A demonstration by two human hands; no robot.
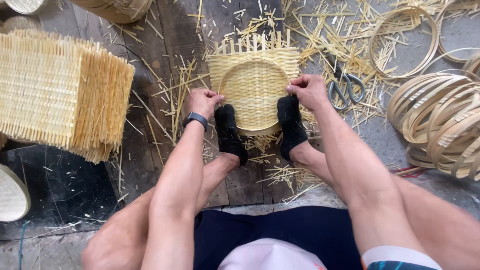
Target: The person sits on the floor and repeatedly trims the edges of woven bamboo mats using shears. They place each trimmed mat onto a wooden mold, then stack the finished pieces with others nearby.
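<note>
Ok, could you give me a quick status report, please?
Left hand and right hand grip woven mat at its round hoop. Feet pin near edge. Scissors lie right.

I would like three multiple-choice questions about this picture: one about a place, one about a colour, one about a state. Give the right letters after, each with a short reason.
1. Where do the scissors lie?
A. right of the round woven tray
B. on the stack of woven mats
C. in the left hand

2. What colour are the socks?
A. white
B. black
C. red

3. How is the tray held?
A. lifted in the air
B. resting on the stack of mats
C. on the floor, gripped at both sides by the left hand and the right hand

Answers: 1 A, they lie among scraps beside the right hand; 2 B, both feet show black; 3 C, fingers pinch each rim, feet press its near edge.
</note>
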